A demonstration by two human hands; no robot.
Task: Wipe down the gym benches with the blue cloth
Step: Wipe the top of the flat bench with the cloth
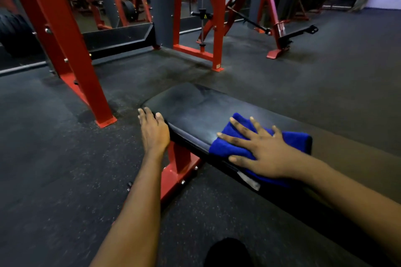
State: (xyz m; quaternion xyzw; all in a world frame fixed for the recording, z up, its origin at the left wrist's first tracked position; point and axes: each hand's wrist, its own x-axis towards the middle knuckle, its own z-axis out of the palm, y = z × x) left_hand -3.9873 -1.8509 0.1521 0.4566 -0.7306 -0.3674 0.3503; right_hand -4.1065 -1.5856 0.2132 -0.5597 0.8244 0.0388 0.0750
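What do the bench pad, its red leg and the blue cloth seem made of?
Bench pad: likely vinyl or leather-like, smooth with dull sheen. Red leg: painted metal, square-edged, bolt heads visible. Blue cloth: soft fuzzy fabric, perhaps microfiber.

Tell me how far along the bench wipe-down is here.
Done: faint streaks at the far end of the bench pad hint it was wiped, though that is uncertain. In hand: the right hand presses the blue cloth flat on the pad, while the left hand rests on its end corner. Left: the pad's nearer stretch and any other benches.

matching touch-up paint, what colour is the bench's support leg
The bench leg is red; head view.
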